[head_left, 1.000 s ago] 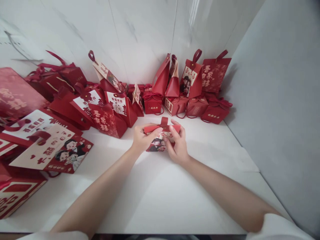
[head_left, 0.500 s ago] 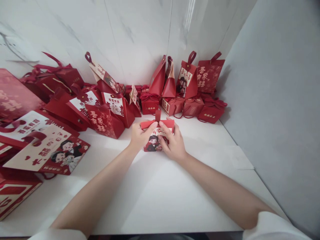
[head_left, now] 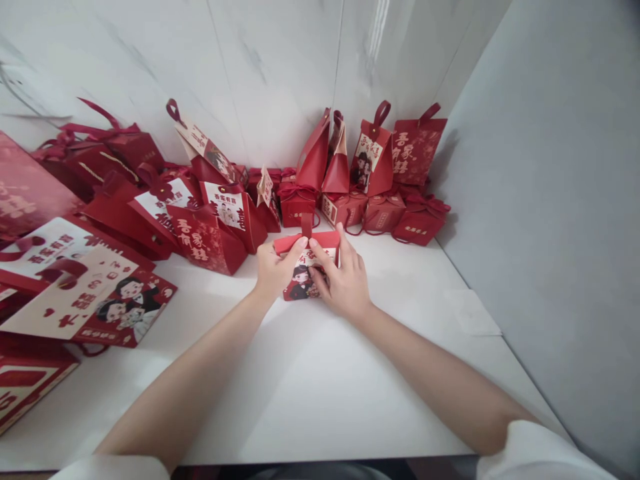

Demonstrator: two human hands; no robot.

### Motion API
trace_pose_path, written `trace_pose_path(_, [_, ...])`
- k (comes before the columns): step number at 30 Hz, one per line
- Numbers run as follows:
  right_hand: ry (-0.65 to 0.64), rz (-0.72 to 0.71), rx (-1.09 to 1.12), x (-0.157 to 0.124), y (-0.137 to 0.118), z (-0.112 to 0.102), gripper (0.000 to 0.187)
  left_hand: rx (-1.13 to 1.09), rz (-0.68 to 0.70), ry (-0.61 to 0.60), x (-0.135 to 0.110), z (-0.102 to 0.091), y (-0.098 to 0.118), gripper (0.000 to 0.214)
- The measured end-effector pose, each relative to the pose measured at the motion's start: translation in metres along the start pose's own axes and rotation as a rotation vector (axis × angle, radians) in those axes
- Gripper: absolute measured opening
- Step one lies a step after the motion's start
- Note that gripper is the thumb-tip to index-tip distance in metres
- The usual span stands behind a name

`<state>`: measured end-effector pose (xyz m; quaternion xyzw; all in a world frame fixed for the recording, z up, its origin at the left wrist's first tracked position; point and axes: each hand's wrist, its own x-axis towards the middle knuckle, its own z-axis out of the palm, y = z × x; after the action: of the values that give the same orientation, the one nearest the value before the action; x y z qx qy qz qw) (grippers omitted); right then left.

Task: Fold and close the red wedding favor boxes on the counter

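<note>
A small red gift box (head_left: 297, 289) with a printed cartoon couple stands upright on the white table in front of me. A red ribbon strap (head_left: 307, 225) sticks up from its folded top. My left hand (head_left: 277, 267) grips the box's left side, thumb pressed on the top edge near the strap. From the right, my right hand (head_left: 345, 277) holds the box with its thumb against the printed front and a finger near the strap's base. Other fingers of that hand stretch upward past the box's right edge. The back of the box is hidden.
Several red gift boxes (head_left: 423, 220) line the wall, with peaked strap-topped boxes (head_left: 373, 160) stacked on them. More boxes (head_left: 207, 240) crowd the left side. A cream-and-red box (head_left: 115, 300) lies near the left front. Grey panel (head_left: 565, 233) borders the table (head_left: 310, 393) on the right.
The fingers of my right hand have lifted and straightened beside the box's right edge. Both hands still hold the box, and the whole view has shifted slightly.
</note>
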<state>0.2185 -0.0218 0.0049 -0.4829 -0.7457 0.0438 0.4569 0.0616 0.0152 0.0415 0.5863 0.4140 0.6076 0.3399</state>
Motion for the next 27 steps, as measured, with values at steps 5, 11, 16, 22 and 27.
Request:
trace_pose_path(5, [0.170,0.014,0.310,0.002,-0.004,-0.004,0.070,0.076,0.120,-0.154,-0.006,-0.002,0.009,0.024])
trace_pose_path(11, [0.228,0.275,0.588,0.014,-0.016,-0.010,0.063,0.111,0.195,-0.218,-0.010,0.001,0.012,0.017])
trace_pose_path(16, [0.241,0.347,0.639,0.024,-0.023,-0.017,0.042,0.114,0.230,-0.181,-0.008,0.001,0.011,0.012])
trace_pose_path(22, [0.239,0.312,0.589,0.031,-0.027,-0.027,0.033,0.071,0.160,-0.215,-0.006,0.003,0.013,0.018])
trace_pose_path(27, [0.180,0.267,0.659,0.031,-0.018,-0.025,0.034,-0.015,0.104,-0.239,-0.003,0.002,0.010,0.020])
